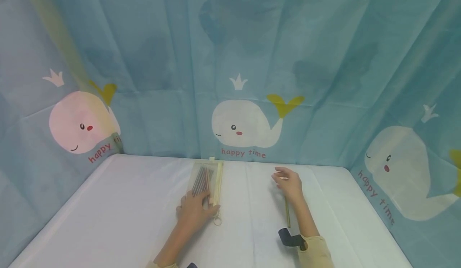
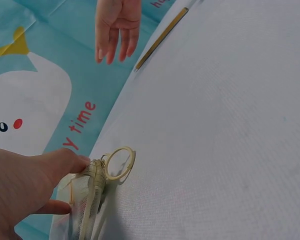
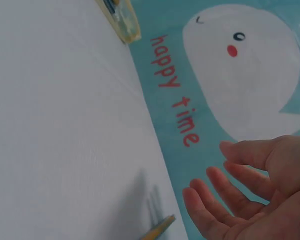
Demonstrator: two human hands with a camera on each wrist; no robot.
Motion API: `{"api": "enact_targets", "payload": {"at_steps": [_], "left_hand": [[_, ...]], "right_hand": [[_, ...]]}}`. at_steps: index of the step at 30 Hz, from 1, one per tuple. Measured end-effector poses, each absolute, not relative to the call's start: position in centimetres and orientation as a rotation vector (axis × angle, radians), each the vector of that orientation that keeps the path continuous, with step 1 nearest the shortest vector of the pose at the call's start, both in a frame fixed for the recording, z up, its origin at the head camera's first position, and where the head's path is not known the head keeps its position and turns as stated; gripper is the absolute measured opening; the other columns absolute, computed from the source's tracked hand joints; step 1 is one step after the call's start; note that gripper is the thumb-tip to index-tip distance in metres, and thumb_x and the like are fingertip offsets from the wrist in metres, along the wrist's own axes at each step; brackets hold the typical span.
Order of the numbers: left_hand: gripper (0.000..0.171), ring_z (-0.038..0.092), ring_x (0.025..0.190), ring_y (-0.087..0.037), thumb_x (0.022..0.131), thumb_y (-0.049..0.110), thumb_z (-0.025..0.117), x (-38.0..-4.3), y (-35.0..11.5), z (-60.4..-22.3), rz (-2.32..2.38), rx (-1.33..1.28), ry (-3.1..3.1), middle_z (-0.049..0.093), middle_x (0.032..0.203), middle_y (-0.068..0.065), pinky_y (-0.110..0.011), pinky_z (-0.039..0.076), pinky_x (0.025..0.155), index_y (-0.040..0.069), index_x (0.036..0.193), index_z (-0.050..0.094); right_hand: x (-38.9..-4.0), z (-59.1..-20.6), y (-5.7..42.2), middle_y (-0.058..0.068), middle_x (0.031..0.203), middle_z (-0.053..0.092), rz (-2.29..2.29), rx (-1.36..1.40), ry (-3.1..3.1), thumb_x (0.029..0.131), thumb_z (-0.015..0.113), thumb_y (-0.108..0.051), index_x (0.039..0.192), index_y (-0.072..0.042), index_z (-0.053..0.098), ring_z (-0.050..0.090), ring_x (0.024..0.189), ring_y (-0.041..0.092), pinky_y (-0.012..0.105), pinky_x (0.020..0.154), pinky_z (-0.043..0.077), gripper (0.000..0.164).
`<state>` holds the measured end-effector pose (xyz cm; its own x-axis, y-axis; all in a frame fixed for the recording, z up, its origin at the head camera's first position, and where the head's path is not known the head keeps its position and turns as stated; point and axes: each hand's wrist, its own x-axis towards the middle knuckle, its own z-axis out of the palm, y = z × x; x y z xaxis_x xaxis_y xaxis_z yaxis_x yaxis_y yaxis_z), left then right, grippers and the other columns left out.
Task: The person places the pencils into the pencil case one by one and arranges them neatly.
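Observation:
A see-through mesh pencil case [image 1: 218, 180] with a pale yellow zipper edge lies left of the table's middle, several pencils [image 1: 202, 182] showing inside it. My left hand [image 1: 194, 210] holds the near end of the case, thumb by the zipper end in the left wrist view. A gold ring [image 2: 121, 164] hangs from that end. To the right, a single yellow pencil [image 1: 287, 214] lies on the table, pointing away from me. My right hand [image 1: 289, 186] hovers above its far end, fingers loosely bent and holding nothing; the right wrist view shows a gap between fingers and pencil [image 3: 160, 229].
The white tabletop [image 1: 108, 212] is bordered by a blue whale-print curtain [image 1: 155, 119] at the back and both sides. A black wrist-camera mount [image 1: 289, 238] sits at my right cuff, close above the table.

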<state>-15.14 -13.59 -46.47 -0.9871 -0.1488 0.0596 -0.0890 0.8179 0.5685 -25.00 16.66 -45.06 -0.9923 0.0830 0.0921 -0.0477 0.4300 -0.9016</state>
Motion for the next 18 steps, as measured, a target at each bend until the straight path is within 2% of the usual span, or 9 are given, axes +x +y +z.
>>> {"api": "enact_targets", "payload": {"at_steps": [8,18], "left_hand": [[0.068,0.055,0.116,-0.049,0.085,0.048,0.085,-15.2,-13.6,-46.5,-0.888,0.190,-2.903,0.057,0.130,-0.031,-0.067,0.045,0.086,0.009,0.137,0.068],[0.067,0.055,0.112,-0.046,0.084,0.047,0.085,-15.2,-13.7,-46.6,-0.909,0.184,-2.897,0.057,0.127,-0.030,-0.064,0.044,0.084,0.009,0.137,0.069]], "right_hand": [[-25.0,-45.8,18.4,0.030,0.132,0.066,1.578,-0.144,-2.582,0.101,0.069,-0.012,0.142,0.002,0.061,0.072,0.108,0.041,0.036,0.082,0.063,0.045],[-24.8,-46.3,19.3,0.036,0.132,0.063,1.612,-0.191,-2.637,0.097,0.072,-0.008,0.143,0.009,0.056,0.067,0.116,0.048,0.040,0.086,0.063,0.051]]}}
